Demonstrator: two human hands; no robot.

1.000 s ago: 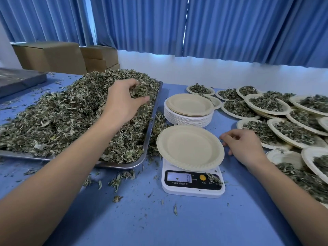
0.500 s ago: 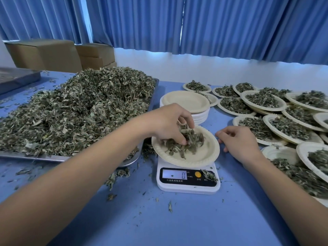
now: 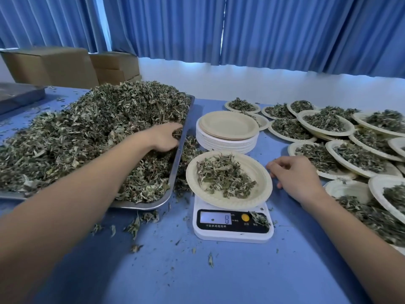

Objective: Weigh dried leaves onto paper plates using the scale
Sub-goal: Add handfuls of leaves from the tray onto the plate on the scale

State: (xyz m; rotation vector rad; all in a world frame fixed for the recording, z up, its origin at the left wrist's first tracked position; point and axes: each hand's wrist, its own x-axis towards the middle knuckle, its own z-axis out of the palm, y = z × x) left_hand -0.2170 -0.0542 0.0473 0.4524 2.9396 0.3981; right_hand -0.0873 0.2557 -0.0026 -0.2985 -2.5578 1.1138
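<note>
Dried leaves (image 3: 87,132): heaped on tray (image 3: 175,172), left; a small portion on the plate (image 3: 260,189) atop the scale (image 3: 232,234), centre.
Left hand (image 3: 164,137): fingers curled into the heap's right edge, gripping leaves.
Right hand (image 3: 293,174): relaxed, empty, just right of the plate.
Done: many filled plates (image 3: 324,121), right.
Remaining: I judge this portion unfinished; empty plates (image 3: 228,128) stacked beyond.

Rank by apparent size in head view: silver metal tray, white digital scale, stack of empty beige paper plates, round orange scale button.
1. Silver metal tray of dried leaves: largest.
2-3. White digital scale and stack of empty beige paper plates: look alike; scale sits nearer, partly covered, so unranked.
4. Round orange button: smallest.
</note>
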